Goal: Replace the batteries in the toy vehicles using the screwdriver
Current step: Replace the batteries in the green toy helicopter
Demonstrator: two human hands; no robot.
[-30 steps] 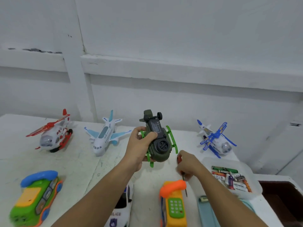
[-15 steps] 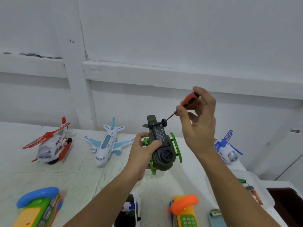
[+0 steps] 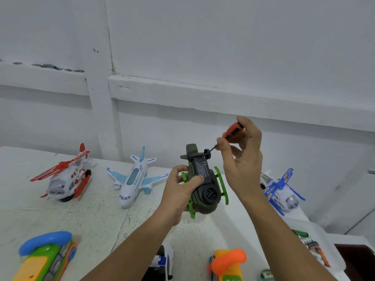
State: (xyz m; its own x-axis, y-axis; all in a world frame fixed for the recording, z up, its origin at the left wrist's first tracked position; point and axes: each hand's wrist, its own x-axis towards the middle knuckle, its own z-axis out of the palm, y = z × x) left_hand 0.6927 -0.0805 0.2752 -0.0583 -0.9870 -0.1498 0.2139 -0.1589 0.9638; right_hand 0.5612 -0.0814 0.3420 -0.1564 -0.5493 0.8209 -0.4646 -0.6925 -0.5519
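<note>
The step in hand looks like opening the battery compartment of the dark green helicopter (image 3: 205, 191), which is held belly-up above the table (image 3: 87, 218) near the middle of the scene, its nose toward the person. The left hand (image 3: 179, 192) grips it from the left, fingers curled round the body and the thumb laid on the near left edge of the black battery cover (image 3: 200, 168). The right hand (image 3: 243, 161), above and to the right of the toy, pinches the orange screwdriver (image 3: 233, 132) by its handle between thumb and forefinger, with the other fingers loosely spread. The thin dark shaft slants down and left to the far end of the cover, beside a small black wheel (image 3: 206, 152); whether the tip sits in a screw head I cannot tell. The next move, as I judge it, calls for seating the tip squarely and turning it while the left hand steadies the toy. Spare batteries (image 3: 308, 241) lie in a white tray (image 3: 326, 234) at the near right
</note>
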